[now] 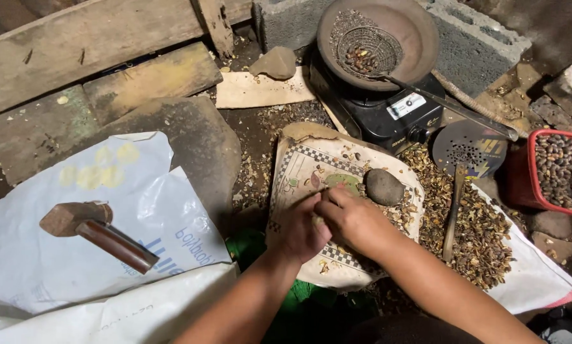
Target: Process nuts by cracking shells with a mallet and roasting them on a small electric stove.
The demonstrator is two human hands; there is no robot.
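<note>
My left hand (304,230) and my right hand (353,216) meet over a flat slab wrapped in a checkered printed sack (298,165). The fingers of both pinch a small pale nut kernel between them, mostly hidden. A smooth grey stone (384,186) rests on the slab just right of my right hand. Broken shell bits lie scattered on the slab around the hands.
A hammer (94,230) lies on white plastic sacks (139,210) at left. A heap of shells (474,236) with a perforated ladle (467,153) sits right. A black stove (388,111) holds a pan (419,32) with a wire basket. A red basket of nuts (563,171) stands far right.
</note>
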